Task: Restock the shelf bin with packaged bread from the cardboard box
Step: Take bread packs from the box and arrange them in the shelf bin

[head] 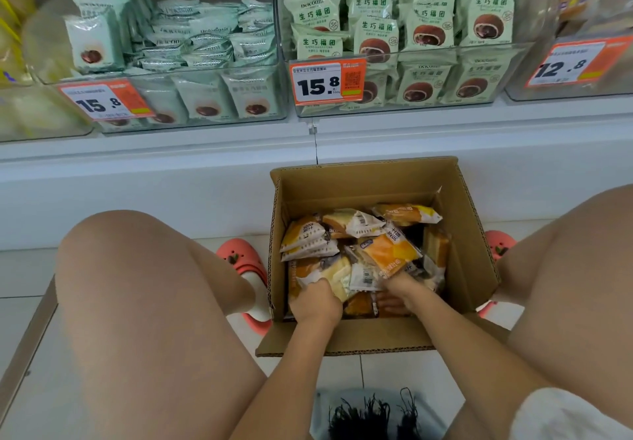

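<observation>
Your left hand (317, 299) and right hand (400, 287) each grip orange-and-white plastic bread packets (387, 251) inside the open brown cardboard box (370, 182).

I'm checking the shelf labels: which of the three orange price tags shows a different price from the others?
The right price tag, reading 12.8. The left price tag and the middle price tag both read 15.8.

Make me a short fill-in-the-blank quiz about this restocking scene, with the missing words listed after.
1. Both hands, left hand and right hand, reach into the ____ box.
2. The middle price tag reads ____.
3. The bread packets in the box are mostly orange and ____.
4. The right price tag reads ____.

Missing words: cardboard; 15.8; white; 12.8
</observation>
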Available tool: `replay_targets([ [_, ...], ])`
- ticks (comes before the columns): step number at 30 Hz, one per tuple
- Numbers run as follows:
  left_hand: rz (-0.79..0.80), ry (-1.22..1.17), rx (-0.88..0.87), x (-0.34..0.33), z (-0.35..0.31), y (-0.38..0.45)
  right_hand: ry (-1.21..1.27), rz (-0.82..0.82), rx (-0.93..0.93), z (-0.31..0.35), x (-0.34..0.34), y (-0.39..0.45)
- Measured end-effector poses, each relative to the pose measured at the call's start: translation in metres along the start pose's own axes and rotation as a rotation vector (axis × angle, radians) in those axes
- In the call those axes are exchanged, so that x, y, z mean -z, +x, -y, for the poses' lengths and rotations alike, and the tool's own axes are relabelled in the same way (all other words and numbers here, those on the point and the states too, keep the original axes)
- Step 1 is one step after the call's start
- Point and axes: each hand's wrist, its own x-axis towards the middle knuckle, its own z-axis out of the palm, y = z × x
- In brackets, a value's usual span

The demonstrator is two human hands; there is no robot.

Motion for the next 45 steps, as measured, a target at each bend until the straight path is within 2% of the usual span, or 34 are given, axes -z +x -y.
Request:
replay_targets([
  [2,0.013,-0.048,0.009,-0.001,0.001,0.002,0.057,0.007,0.000,0.001,-0.005,-0.001],
  [4,0.045,-0.213,0.041,-0.002,0.001,0.007,0.094,0.002,0.030,0.004,-0.010,-0.007],
  [7,0.132,-0.796,0.159,0.000,0.001,0.017,0.122,-0.038,0.123,0.010,-0.021,-0.023],
  [9,0.244,-1.182,0.257,0.001,0.001,0.022,0.102,-0.083,0.219,0.015,-0.033,-0.038],
  [11,0.385,-1.381,0.289,0.007,0.003,0.025,-0.010,-0.104,0.338,0.016,-0.046,-0.054],
  [13,0.459,-1.474,0.307,0.011,0.007,0.027,-0.119,-0.058,0.462,0.011,-0.059,-0.075],
  [15,0.416,-1.510,0.343,0.009,0.012,0.028,-0.197,0.041,0.531,0.002,-0.069,-0.096],
  [18,0.214,-1.587,0.401,0.003,0.020,0.032,-0.346,0.109,0.638,-0.008,-0.072,-0.110],
  [20,0.182,-1.606,0.335,0.013,0.020,0.029,-0.412,0.015,0.709,-0.004,-0.059,-0.112],
  [23,0.224,-1.611,0.135,0.037,0.013,0.022,-0.379,-0.246,0.781,0.017,-0.028,-0.117],
  [26,0.278,-1.564,-0.107,0.063,0.005,0.015,-0.430,-0.408,0.977,0.049,0.008,-0.126],
  [28,0.287,-1.506,-0.283,0.086,-0.002,0.007,-0.709,-0.365,1.074,0.076,0.030,-0.139],
  [30,0.249,-1.446,-0.393,0.115,-0.009,-0.002,-1.023,-0.278,1.060,0.105,0.047,-0.159],
  [32,0.172,-1.361,-0.482,0.145,-0.014,-0.012,-1.151,-0.218,1.021,0.129,0.059,-0.177],
  [37,-0.032,-1.104,-0.686,0.227,-0.032,-0.026,-0.978,-0.088,1.107,0.184,0.080,-0.226],
  [40,-0.153,-1.015,-0.783,0.285,-0.054,-0.033,-0.960,-0.206,1.202,0.222,0.101,-0.265],
  [43,-0.358,-0.933,-0.861,0.343,-0.081,-0.039,-0.930,-0.286,1.281,0.258,0.133,-0.309],
  [45,-0.504,-1.000,-0.932,0.382,-0.104,-0.043,-0.853,-0.320,1.315,0.278,0.159,-0.338],
])
